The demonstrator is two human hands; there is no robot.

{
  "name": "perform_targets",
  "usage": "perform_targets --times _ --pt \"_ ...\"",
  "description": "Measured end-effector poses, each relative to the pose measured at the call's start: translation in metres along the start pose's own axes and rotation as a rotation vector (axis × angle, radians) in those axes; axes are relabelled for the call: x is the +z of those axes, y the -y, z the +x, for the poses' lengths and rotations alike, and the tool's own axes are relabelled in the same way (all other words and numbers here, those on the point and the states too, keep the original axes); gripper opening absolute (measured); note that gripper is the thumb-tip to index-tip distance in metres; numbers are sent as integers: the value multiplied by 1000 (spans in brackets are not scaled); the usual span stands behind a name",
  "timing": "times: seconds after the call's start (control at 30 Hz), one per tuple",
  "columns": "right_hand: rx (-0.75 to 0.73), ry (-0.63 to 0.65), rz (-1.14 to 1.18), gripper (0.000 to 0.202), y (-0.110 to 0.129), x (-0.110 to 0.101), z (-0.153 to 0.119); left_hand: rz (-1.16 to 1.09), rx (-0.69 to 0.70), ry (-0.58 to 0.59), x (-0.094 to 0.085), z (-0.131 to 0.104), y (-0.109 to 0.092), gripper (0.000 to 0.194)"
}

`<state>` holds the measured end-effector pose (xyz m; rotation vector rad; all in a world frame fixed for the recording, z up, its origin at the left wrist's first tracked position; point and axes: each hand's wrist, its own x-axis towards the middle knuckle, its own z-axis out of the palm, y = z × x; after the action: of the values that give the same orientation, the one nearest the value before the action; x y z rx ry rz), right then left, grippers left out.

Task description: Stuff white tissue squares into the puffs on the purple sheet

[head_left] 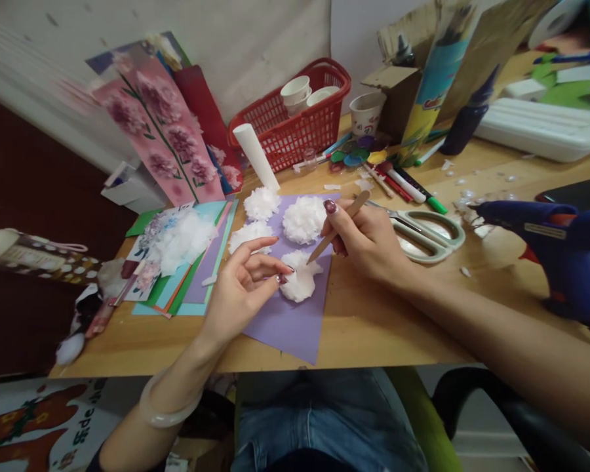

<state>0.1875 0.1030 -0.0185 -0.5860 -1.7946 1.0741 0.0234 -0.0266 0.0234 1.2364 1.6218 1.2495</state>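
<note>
Two hands and a white paper puff.
The left hand (243, 285) pinches the edge of the white paper puff (302, 288) with its thumb and finger, and the right hand (366, 236) grips a flat wooden stick (339, 225) with the tip at the puff. The puff is between the two hands, on a purple sheet (290, 331) that lies on the counter (378, 328). Three more puffs (305, 221) lie just past the hands. The scissors (455, 236) are just beside the right hand, and a blue glue gun (565, 262) is farther to its right. A pile of colored paper (211, 278) is left of the left hand. A red basket (319, 128) with white cups (295, 92) stands well past both hands.
</note>
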Motion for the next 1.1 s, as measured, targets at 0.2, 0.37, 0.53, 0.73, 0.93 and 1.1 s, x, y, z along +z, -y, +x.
perform_targets --times 0.2,0.37,0.53,0.73,0.93,1.1 --pt "-18 -17 19 56 -4 1 1 28 -55 27 4 3 1 49" --pt "1 -67 111 57 2 0 -2 117 -63 20 6 8 3 56" --pt "-90 -25 100 55 6 -1 -6 207 -38 -12 10 9 3 62" --pt "-167 15 -28 56 4 0 -5 369 -4 -19 10 13 6 69" --pt "-160 22 -73 54 2 1 -6 353 -53 33 7 17 6 76" --pt "-155 31 -81 55 2 2 -6 358 3 25 9 18 6 71"
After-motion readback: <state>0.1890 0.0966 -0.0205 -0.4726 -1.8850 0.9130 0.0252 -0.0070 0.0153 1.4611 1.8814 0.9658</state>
